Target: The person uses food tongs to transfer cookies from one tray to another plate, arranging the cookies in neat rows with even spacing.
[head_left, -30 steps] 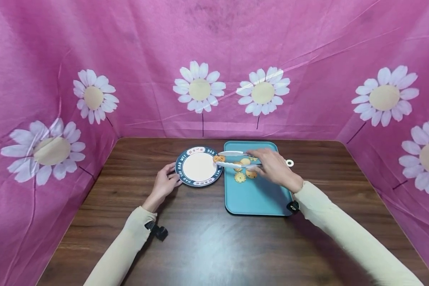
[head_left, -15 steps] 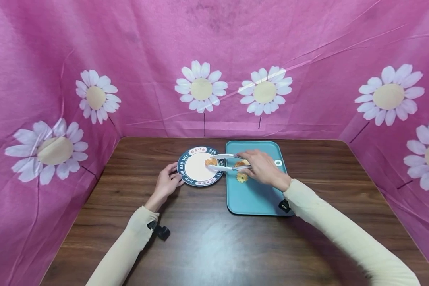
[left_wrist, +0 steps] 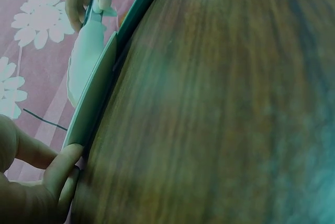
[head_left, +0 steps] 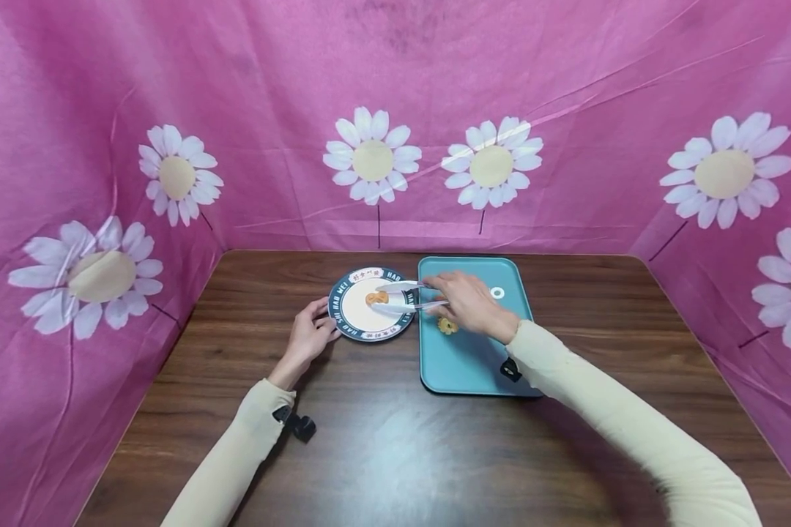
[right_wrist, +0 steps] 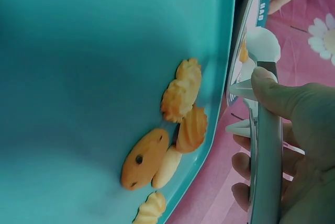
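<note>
My left hand (head_left: 306, 335) holds the left edge of a round white plate (head_left: 352, 315) with a dark blue lettered rim. In the left wrist view, its fingers (left_wrist: 63, 169) pinch that edge. My right hand (head_left: 468, 301) grips metal tongs (right_wrist: 268, 166) with white tips, which reach leftward over the plate. A golden-brown pretzel-like cookie (head_left: 376, 298) lies at the plate's middle, by the tong tips; whether they touch it I cannot tell. Beneath my right hand is a blue-green tray (head_left: 474, 373) bearing several cookies, among them a dotted oval one (right_wrist: 144, 160) and a ridged one (right_wrist: 183, 90).
The plate and tray lie side by side on a dark wooden table (head_left: 382, 454). Pink cloth (head_left: 270, 146) printed with daisies walls off the back and both sides. A black wrist camera (head_left: 299, 426) hangs from the left sleeve.
My right hand has moved left with the tongs, carrying the cookie from the plate's right rim to its middle. My left hand keeps its hold on the plate.
</note>
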Demonstrator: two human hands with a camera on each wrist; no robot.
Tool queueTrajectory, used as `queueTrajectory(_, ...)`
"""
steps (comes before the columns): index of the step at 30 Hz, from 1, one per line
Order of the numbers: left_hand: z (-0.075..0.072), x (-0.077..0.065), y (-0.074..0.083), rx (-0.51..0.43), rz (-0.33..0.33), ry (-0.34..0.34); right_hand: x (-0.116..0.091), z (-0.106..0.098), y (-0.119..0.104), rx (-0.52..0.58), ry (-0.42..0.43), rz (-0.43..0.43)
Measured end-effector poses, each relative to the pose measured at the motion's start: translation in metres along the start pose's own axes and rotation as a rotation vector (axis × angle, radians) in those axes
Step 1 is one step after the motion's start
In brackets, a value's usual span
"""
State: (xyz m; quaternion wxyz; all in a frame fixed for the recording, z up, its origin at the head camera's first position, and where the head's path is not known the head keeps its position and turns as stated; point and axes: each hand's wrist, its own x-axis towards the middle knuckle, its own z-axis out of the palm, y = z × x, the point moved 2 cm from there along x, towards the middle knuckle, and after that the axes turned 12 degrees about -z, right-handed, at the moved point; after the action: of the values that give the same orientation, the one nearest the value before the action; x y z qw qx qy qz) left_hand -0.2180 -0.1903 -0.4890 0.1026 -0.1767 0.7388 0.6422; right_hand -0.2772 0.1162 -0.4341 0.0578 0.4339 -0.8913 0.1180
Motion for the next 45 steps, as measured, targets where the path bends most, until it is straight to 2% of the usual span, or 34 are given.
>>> queueTrajectory(5,-0.001,0.0,-0.001,-0.004,-0.005,0.003,0.01,0.005,-0.002,0.008,-0.025,0.006)
queueTrajectory(24,0.001,0.002,0.001,-0.025,-0.005,-0.018,0.037,0.016,-0.01,0.012,-0.014,-0.053)
queueTrajectory(45,-0.001,0.004,0.0,-0.05,-0.027,-0.039,0.049,0.024,-0.015,0.03,-0.027,-0.033)
